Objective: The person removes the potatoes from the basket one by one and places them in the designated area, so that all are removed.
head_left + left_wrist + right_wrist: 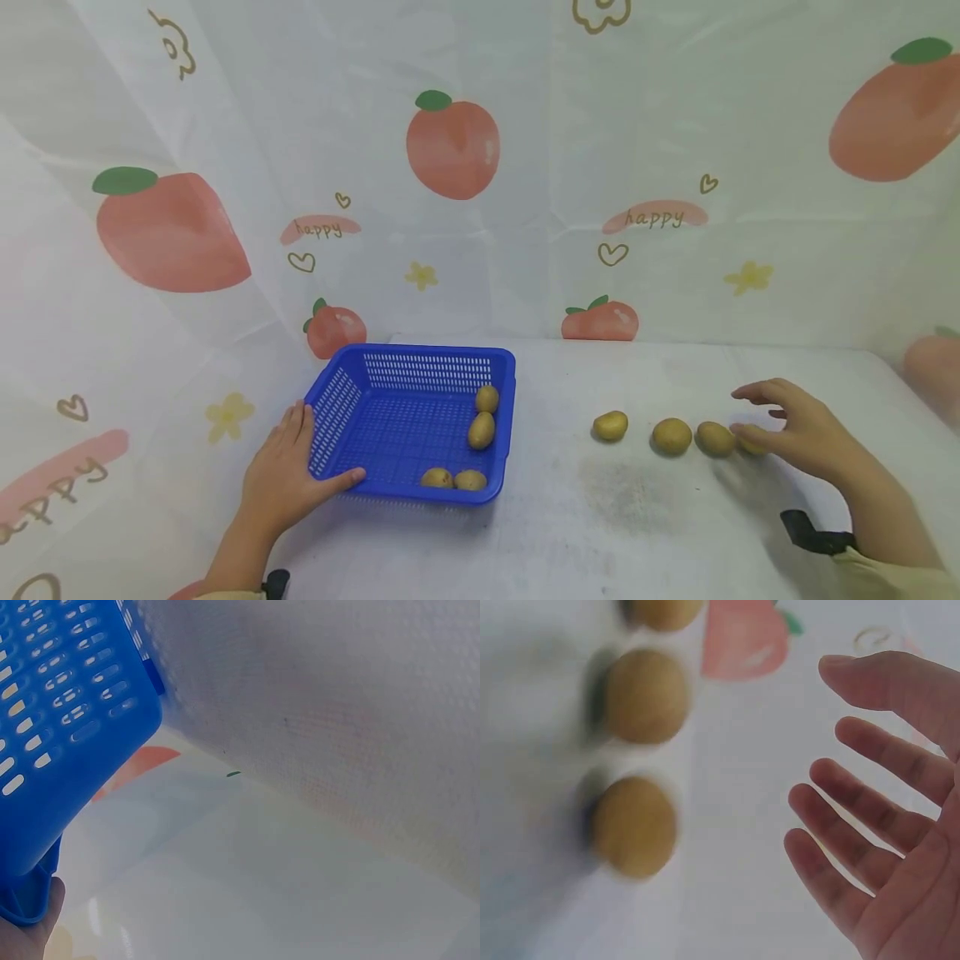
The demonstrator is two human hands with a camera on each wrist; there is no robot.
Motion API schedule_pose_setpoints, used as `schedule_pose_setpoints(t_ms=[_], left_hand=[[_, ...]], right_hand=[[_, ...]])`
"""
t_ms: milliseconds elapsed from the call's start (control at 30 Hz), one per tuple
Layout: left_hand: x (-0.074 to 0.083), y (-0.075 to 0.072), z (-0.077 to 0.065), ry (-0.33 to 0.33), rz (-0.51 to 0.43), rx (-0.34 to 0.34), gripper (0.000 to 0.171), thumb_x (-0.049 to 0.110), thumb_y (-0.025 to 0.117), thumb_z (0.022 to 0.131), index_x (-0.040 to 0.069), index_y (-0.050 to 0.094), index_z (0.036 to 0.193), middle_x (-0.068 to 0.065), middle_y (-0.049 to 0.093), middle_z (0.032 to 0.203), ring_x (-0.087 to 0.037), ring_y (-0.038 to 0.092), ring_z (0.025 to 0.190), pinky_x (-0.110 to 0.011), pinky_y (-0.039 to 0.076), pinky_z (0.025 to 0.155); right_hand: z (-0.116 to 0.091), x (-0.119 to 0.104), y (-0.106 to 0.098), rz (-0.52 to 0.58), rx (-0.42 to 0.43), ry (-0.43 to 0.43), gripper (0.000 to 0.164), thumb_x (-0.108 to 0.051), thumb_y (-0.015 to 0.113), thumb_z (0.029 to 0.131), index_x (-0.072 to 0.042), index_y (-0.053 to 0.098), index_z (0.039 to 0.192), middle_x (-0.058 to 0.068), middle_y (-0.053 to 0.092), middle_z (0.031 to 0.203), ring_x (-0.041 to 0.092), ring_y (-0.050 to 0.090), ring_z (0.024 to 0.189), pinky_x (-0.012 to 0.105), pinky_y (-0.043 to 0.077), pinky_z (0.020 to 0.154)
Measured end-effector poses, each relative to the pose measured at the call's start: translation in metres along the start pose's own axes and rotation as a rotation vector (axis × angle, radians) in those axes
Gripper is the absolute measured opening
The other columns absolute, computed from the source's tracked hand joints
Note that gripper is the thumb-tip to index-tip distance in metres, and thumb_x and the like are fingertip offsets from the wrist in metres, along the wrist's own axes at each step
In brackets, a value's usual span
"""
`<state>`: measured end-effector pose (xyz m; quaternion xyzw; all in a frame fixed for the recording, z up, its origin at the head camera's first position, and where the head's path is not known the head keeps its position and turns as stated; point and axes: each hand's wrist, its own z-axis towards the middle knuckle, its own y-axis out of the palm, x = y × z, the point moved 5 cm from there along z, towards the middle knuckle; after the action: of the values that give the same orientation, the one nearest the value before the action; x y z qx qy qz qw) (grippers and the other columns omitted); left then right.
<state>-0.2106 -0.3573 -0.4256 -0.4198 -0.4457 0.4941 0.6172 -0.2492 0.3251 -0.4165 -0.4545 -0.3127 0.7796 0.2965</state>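
Four potatoes (671,437) lie by the right hand (810,433), fingers apart; best pinched singly, left hand (279,483), fingers extended, steadying basket (408,429).

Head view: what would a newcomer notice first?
Likely the bright blue basket, left of centre, with four potatoes inside and the left hand on its near-left rim. Next, the row of potatoes to its right, the right hand at the row's right end. Behind, big red fruit prints dot the pale backdrop.
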Motion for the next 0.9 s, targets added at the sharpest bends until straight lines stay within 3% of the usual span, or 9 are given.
schedule_pose_setpoints(t_ms=[100, 333, 600, 800, 900], left_hand=[[-0.001, 0.0, 0.0, -0.002, 0.004, -0.002, 0.138, 0.082, 0.071, 0.079, -0.016, 0.02, 0.162, -0.037, 0.023, 0.17, -0.055, 0.029, 0.157, -0.07, 0.033, 0.123], [-0.001, 0.001, -0.002, 0.001, 0.01, -0.003, 0.138, 0.083, 0.07, 0.079, -0.016, 0.02, 0.162, -0.038, 0.023, 0.169, -0.056, 0.029, 0.156, -0.07, 0.033, 0.123], [-0.001, 0.005, -0.001, 0.01, 0.037, -0.006, 0.138, 0.084, 0.067, 0.08, -0.016, 0.02, 0.162, -0.037, 0.022, 0.17, -0.054, 0.027, 0.158, -0.068, 0.031, 0.126], [0.002, 0.002, -0.001, 0.021, 0.038, -0.011, 0.135, 0.084, 0.067, 0.081, -0.015, 0.021, 0.162, -0.035, 0.021, 0.171, -0.052, 0.024, 0.16, -0.067, 0.03, 0.127], [0.003, -0.002, -0.001, 0.03, 0.038, -0.011, 0.133, 0.082, 0.067, 0.082, -0.015, 0.022, 0.162, -0.034, 0.023, 0.171, -0.052, 0.025, 0.16, -0.067, 0.031, 0.126]], right_hand=[[0.012, -0.024, 0.002, 0.002, 0.019, -0.069, 0.041, -0.01, 0.091, 0.081, -0.007, 0.073, 0.117, 0.01, 0.071, 0.116, -0.027, 0.04, 0.108, -0.001, 0.043, 0.084], [0.045, -0.076, 0.015, 0.017, 0.009, -0.206, 0.042, -0.01, 0.092, 0.081, -0.014, 0.074, 0.118, -0.001, 0.071, 0.117, -0.012, 0.052, 0.11, 0.013, 0.054, 0.089], [0.075, -0.124, 0.041, 0.11, -0.071, -0.269, 0.034, -0.015, 0.088, 0.087, -0.02, 0.073, 0.117, -0.009, 0.069, 0.119, -0.001, 0.058, 0.111, 0.031, 0.057, 0.095], [0.093, -0.151, 0.056, 0.147, -0.135, -0.306, 0.034, -0.013, 0.087, 0.088, -0.018, 0.072, 0.118, -0.007, 0.07, 0.12, 0.012, 0.063, 0.113, 0.047, 0.058, 0.097], [0.1, -0.164, 0.059, 0.161, -0.158, -0.313, 0.035, -0.014, 0.087, 0.088, -0.017, 0.072, 0.12, -0.006, 0.07, 0.12, 0.015, 0.063, 0.113, 0.049, 0.057, 0.098]])
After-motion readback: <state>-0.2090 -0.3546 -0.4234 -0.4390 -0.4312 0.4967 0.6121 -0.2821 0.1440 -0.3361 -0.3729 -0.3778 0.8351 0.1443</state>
